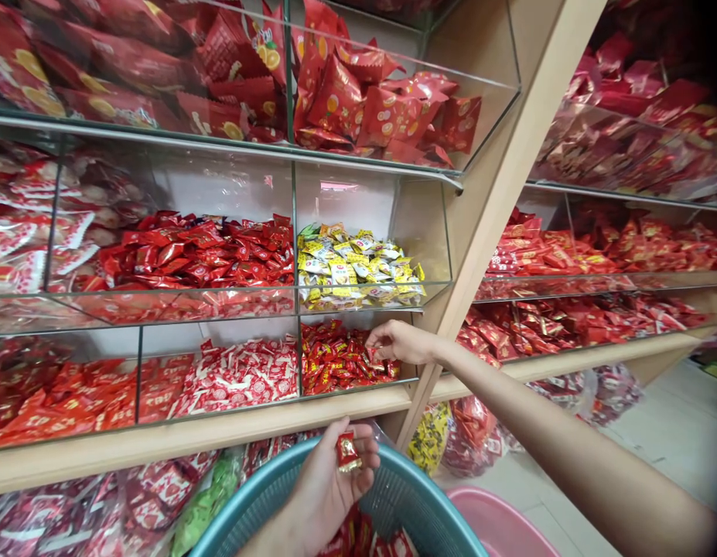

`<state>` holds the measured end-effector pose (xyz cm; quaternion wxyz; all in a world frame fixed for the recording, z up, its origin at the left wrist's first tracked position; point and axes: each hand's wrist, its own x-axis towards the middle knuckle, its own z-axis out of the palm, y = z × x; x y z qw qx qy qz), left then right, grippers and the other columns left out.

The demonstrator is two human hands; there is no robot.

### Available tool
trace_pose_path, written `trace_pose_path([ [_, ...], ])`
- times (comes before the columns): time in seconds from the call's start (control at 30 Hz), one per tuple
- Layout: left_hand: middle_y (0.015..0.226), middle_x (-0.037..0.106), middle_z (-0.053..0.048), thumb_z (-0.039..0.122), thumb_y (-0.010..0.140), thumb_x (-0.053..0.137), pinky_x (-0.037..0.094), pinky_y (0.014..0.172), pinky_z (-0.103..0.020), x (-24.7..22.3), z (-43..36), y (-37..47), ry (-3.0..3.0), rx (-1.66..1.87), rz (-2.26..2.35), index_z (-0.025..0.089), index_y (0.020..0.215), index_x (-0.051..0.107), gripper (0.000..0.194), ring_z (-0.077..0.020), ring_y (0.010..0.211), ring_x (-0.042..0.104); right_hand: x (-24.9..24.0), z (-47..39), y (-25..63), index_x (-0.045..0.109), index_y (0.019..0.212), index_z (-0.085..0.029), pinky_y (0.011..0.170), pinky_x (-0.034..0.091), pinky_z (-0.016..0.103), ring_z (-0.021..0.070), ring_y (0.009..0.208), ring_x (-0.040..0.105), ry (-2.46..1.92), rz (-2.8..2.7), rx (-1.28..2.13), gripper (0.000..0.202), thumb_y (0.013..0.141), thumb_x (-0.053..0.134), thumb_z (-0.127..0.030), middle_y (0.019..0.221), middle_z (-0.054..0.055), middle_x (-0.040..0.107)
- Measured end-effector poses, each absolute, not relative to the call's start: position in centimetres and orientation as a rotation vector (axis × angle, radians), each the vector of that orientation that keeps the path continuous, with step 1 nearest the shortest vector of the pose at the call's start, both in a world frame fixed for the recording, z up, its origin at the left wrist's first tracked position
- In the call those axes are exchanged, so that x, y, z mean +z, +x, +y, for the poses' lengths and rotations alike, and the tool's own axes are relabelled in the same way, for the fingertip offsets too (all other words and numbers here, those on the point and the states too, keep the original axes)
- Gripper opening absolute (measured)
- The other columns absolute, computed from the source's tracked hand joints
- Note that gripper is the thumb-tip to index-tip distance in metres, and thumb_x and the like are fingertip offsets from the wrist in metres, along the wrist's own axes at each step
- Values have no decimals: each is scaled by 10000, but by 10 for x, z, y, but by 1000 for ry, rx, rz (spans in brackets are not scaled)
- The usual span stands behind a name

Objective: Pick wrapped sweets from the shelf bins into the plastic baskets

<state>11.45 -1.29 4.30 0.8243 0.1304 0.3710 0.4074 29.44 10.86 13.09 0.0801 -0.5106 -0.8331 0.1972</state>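
Observation:
My left hand [338,480] is palm up over a teal basket [433,495], its fingers loosely curled around a small candy [347,451] in a red and gold wrapper. Red wrapped candies [363,534] lie in the basket below it. My right hand [390,343] reaches into the lowest shelf compartment at the right, just above a pile of red and yellow wrapped candies [332,356]. Its thumb and fingers are bent together on a small red wrapped candy [372,355], partly covered by the fingers.
Clear dividers and front panels [370,298] edge the shelf bins. Yellow and white candies [358,259] fill the bin above my right hand. A wooden upright [486,209] stands beside that arm. On the floor are a pink tub [503,518] and bagged candies [474,433].

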Motion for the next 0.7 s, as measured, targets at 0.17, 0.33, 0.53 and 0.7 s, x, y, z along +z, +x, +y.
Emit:
trace_pose_path([
  [0.17, 736, 680, -98, 384, 875, 488, 558, 532, -240, 44, -12, 114, 266, 853, 718, 87, 933, 608, 326, -163, 623, 665, 136, 75, 283, 625, 971, -132, 639, 482, 232, 104, 677, 582, -1166, -2153, 1291, 257, 755, 619, -270, 826, 26, 661],
  [0.33, 763, 662, -82, 373, 865, 516, 510, 432, -162, 51, -18, 115, 233, 933, 740, 93, 976, 610, 315, -122, 588, 633, 127, 63, 273, 610, 1045, -147, 690, 492, 241, 120, 753, 618, -1089, -2230, 1453, 304, 819, 557, -344, 838, 31, 670],
  [0.53, 651, 613, -49, 269, 860, 538, 400, 318, -95, 43, -18, 115, 205, 914, 817, 62, 931, 628, 237, -67, 459, 547, 113, 106, 275, 657, 958, -140, 763, 427, 267, 196, 889, 598, -1646, -2383, 389, 211, 785, 537, -163, 948, 97, 673],
  [0.7, 687, 650, -85, 269, 862, 526, 542, 443, -183, 39, -18, 113, 179, 881, 826, 62, 923, 624, 237, -119, 525, 623, 98, 123, 271, 694, 910, -155, 679, 418, 241, 196, 808, 611, -1725, -2445, 413, 209, 726, 615, -215, 860, 75, 695],
])
